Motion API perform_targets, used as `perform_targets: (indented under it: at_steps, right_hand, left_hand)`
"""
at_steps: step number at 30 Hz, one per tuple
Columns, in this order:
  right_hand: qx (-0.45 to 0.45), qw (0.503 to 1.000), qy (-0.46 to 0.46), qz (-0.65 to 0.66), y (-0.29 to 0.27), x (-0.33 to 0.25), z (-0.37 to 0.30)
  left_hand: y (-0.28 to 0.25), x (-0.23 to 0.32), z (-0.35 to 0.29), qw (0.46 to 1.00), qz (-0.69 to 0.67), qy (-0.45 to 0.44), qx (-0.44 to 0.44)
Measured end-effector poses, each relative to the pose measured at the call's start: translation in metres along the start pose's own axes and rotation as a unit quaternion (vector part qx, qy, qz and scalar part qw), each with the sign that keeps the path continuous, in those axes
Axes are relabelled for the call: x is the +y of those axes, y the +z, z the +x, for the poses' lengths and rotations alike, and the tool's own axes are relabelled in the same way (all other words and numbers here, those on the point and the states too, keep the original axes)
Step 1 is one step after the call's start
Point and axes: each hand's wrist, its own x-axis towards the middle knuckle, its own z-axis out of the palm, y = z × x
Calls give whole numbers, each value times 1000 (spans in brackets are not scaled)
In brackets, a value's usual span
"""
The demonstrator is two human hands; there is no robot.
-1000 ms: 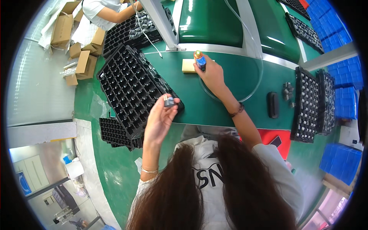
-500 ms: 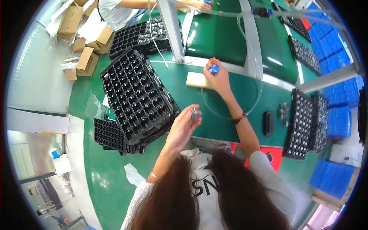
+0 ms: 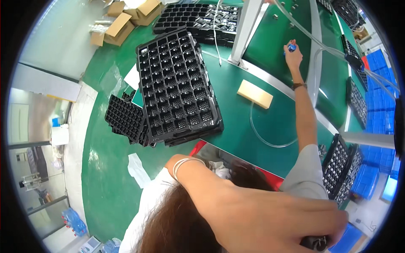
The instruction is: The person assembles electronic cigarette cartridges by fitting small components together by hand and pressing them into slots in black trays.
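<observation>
My left hand (image 3: 270, 215) is large and close in the lower part of the view, its fingers bent down around a small dark metal part (image 3: 314, 243) that is mostly hidden beneath them. Stretched out over the green conveyor belt (image 3: 265, 46), my right hand (image 3: 294, 59) is closed on a small blue-and-red object (image 3: 292, 47), whose exact kind I cannot make out. A yellowish block (image 3: 255, 93) lies on the green table (image 3: 236, 122) below the belt. Several small metal parts (image 3: 275, 17) sit on the belt farther off.
A stack of black compartment trays (image 3: 177, 84) stands left of the table, with smaller black trays (image 3: 124, 118) beside it. Filled trays (image 3: 336, 166) stand at right. A metal post (image 3: 247, 33), a white cable (image 3: 217, 38) and a clear tube (image 3: 270, 141) are around the table.
My right hand has moved forward and right, from beside the yellowish block to over the belt. My left hand has come back close to the camera. The whole view has turned.
</observation>
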Motion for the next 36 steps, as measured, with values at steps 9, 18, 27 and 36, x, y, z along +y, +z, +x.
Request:
perform_targets:
  at_steps: [9, 18, 27, 36]
  right_hand:
    - [24, 1000, -10, -13, 5, 9, 2]
    - [29, 992, -91, -82, -10, 11, 0]
    - [-127, 806, 123, 565, -150, -121, -166]
    - [-201, 785, 14, 586, -187, -146, -263]
  left_hand:
    - [8, -8, 2, 998, 39, 30, 49]
    - [9, 1, 2, 995, 92, -9, -31]
    - [-51, -62, -98, 864, 142, -317, 364]
    - [-45, -85, -131, 827, 110, -408, 371]
